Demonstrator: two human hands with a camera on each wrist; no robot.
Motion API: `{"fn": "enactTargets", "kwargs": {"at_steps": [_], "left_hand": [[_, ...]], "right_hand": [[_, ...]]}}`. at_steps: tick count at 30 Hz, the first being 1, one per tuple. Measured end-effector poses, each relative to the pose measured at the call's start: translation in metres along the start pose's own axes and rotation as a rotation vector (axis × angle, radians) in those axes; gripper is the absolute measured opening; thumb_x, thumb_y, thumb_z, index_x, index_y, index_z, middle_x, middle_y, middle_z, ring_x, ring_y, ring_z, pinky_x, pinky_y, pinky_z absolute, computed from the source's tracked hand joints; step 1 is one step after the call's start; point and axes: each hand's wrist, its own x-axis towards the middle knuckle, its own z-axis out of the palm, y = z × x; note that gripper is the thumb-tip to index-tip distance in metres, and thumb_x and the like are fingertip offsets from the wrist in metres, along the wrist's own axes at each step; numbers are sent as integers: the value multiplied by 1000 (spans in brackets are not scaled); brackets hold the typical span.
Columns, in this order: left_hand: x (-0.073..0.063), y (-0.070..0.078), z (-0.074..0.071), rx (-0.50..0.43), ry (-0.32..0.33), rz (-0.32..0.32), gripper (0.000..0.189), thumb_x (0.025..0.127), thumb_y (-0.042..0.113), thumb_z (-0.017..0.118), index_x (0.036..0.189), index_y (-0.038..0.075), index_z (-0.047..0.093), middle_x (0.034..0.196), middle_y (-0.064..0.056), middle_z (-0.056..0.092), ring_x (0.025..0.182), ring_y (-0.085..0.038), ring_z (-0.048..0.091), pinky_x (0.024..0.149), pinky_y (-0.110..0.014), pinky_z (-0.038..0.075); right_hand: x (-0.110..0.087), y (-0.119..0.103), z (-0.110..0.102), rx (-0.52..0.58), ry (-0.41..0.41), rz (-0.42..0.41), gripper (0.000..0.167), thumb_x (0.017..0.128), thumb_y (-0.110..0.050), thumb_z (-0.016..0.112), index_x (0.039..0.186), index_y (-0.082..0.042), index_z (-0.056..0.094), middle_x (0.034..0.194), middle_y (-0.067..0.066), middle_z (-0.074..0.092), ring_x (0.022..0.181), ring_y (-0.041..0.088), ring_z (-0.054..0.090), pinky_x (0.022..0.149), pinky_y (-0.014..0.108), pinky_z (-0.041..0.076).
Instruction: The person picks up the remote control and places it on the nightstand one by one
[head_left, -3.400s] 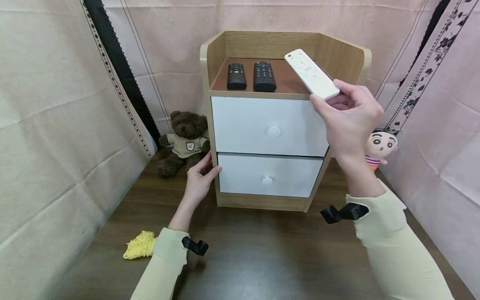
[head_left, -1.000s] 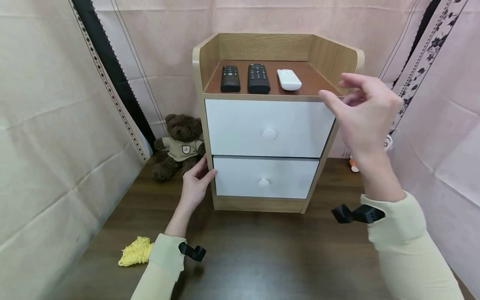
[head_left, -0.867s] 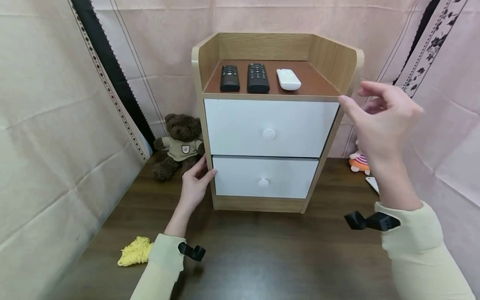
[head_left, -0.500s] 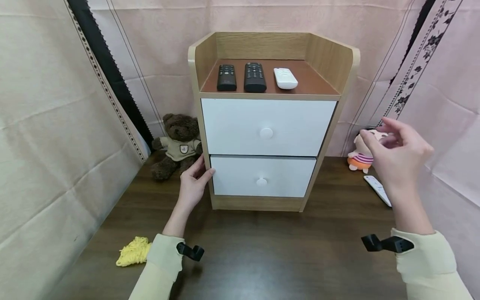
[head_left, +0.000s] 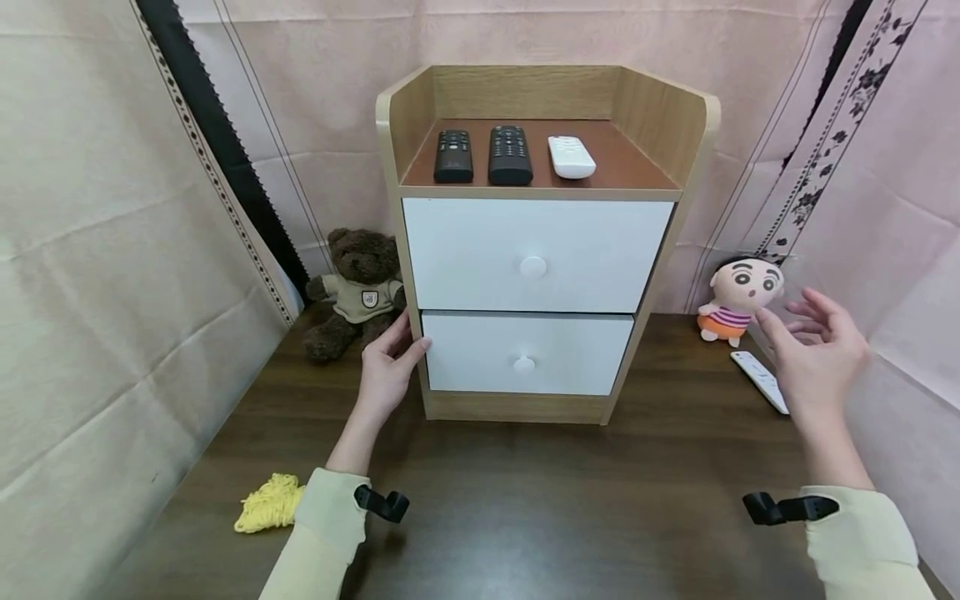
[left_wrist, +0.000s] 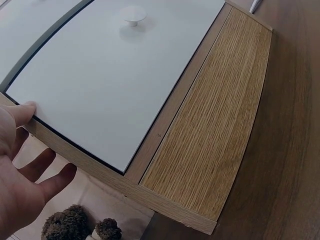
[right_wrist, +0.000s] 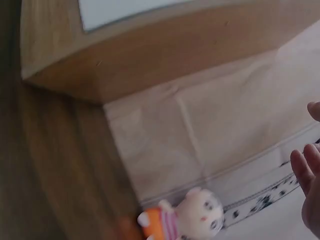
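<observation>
My left hand (head_left: 386, 367) rests at the left edge of a small wooden cabinet (head_left: 517, 407), its thumb touching the front and its fingers beside the side panel. Two black remote controls, one on the left (head_left: 453, 158) and one in the middle (head_left: 510, 157), lie on the cabinet's top shelf beside a short white remote control (head_left: 572, 158). My right hand (head_left: 821, 358) holds nothing, its fingers loosely bent. Below and left of it, a long white remote control (head_left: 759, 382) lies on the table, with a doll (head_left: 738, 296) behind it. The right wrist view is blurred.
Two white drawers, an upper one (head_left: 480, 250) and a lower one (head_left: 480, 350), are closed. A brown teddy bear (head_left: 360, 292) sits left of the cabinet. Yellow yarn (head_left: 270, 504) lies near the left sleeve on the dark table (head_left: 555, 500). Cloth walls enclose both sides.
My right hand set the short white remote control on the shelf, let go, and moved right and down beside the doll and the long white remote control. The left hand stays at the cabinet.
</observation>
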Motion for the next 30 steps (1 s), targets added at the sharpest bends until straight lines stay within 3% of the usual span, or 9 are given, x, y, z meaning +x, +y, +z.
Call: {"fn": "enactTargets", "kwargs": {"at_steps": [8, 14, 21, 30], "left_hand": [[1, 0, 0, 4, -1, 0, 61, 100, 12, 70, 155, 10, 45, 146, -19, 56, 135, -26, 53, 101, -36, 49], [1, 1, 0, 0, 1, 0, 62, 100, 11, 70, 155, 9, 44, 146, -19, 55, 135, -26, 53, 102, -39, 48], [-1, -1, 2, -11, -4, -7, 61, 100, 11, 70, 155, 10, 45, 147, -17, 55, 135, -26, 52, 95, -22, 49], [0, 0, 1, -3, 11, 7, 60, 100, 10, 70, 155, 10, 46, 147, -16, 55, 134, -26, 53, 95, -22, 49]], "right_hand": [[5, 50, -16, -53, -23, 146, 59, 85, -13, 84, 141, -12, 64, 104, -20, 62, 83, -7, 59, 74, 7, 44], [1, 83, -27, -88, -30, 274, 63, 86, -15, 83, 144, -12, 60, 110, -17, 62, 82, -10, 57, 72, 5, 42], [-12, 113, -33, -131, -24, 327, 64, 87, -20, 83, 146, -11, 59, 119, -11, 64, 82, -12, 56, 70, 4, 41], [-16, 138, -32, -206, -166, 480, 72, 92, -24, 78, 157, -20, 46, 152, 4, 52, 74, -15, 53, 58, 5, 41]]}}
